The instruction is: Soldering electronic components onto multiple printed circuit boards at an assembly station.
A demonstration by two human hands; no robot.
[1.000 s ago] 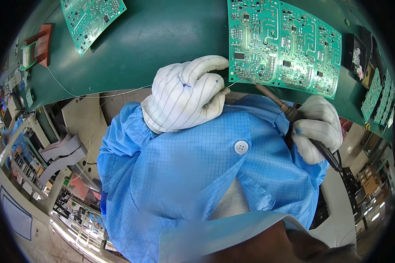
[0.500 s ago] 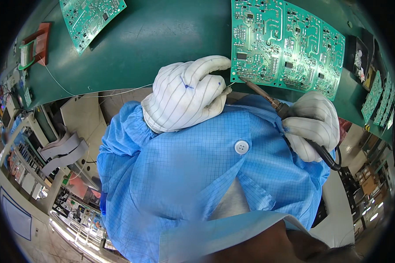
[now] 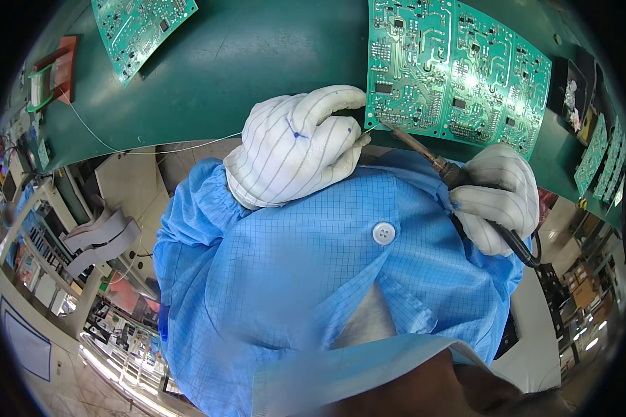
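In a white striped glove, my right hand grips a soldering iron by its dark handle. The iron's tip meets the near left corner of a green circuit board panel. My left hand, also gloved, is closed on thin solder wire, whose short end pokes out toward that same corner. Its index finger reaches to the panel's left edge. From my left hand the wire runs leftward, hanging past the table edge, to a spool on a reddish-brown holder.
Another green circuit board lies at the far left of the green table. On the right, several boards stand in a row beside a black tray. The iron's black cable loops below my right hand.
The solder wire's end and the left fingertips have shifted slightly right, toward the iron's tip. The rest has barely moved.
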